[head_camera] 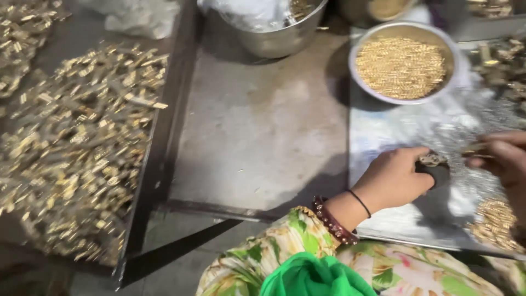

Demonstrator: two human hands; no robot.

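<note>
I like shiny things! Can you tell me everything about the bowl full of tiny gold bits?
The bowl is round, shallow and looks like silvery metal with a pale rim. It sits upright at the far end of a shiny metal tray, heaped almost to the brim with small, thin, gold-coloured pieces. No hand touches it; both hands work nearer, lower on the tray.

The left hand (395,178) reached out from the lower middle of the view, its forearm angled up to the right out of a green floral sleeve, with a beaded bangle and a thin dark band around the wrist. Its fingers were curled shut, knuckles up and the thumb tucked beneath. The right hand (507,159) entered from the right edge, only partly in view and blurred, its fingers pinched together and pointing left toward the other hand.
</note>
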